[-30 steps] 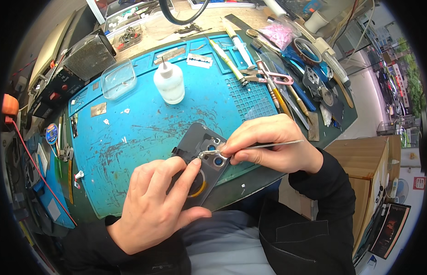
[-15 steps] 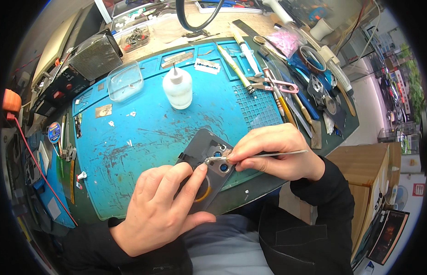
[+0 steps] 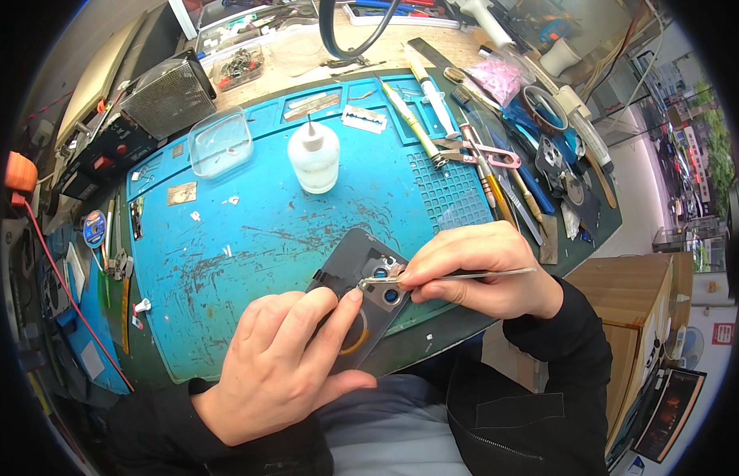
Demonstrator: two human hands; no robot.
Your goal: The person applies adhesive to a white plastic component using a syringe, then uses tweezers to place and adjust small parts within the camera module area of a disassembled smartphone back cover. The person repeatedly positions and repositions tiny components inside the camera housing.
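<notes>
A dark grey phone back cover (image 3: 342, 262) with round camera lens openings and a yellow-orange ring lies at the mat's near edge. My left hand (image 3: 286, 341) holds it down with the fingers on its face; the index fingertip presses beside the lenses, and the thumb is spread apart. My right hand (image 3: 473, 266) pinches a slim metal tool (image 3: 496, 274) like a pen. The tool's flat tip meets the cover beside my left index fingertip, next to the upper lens. Whether the tool is tweezers or a blade is not clear. My left palm hides the cover's lower left part.
A white dropper bottle (image 3: 315, 163) stands on the blue mat (image 3: 258, 206), near a clear plastic tray (image 3: 219, 144). At the right lie pink-handled scissors (image 3: 496, 156), brushes and several slender tools. A black cable loop (image 3: 350, 51) hangs at the far side. Electronic boxes line the left.
The whole view has shifted slightly, so the bench items sit a little further right and lower. Both hands, the cover and the metal tool keep nearly the same arrangement.
</notes>
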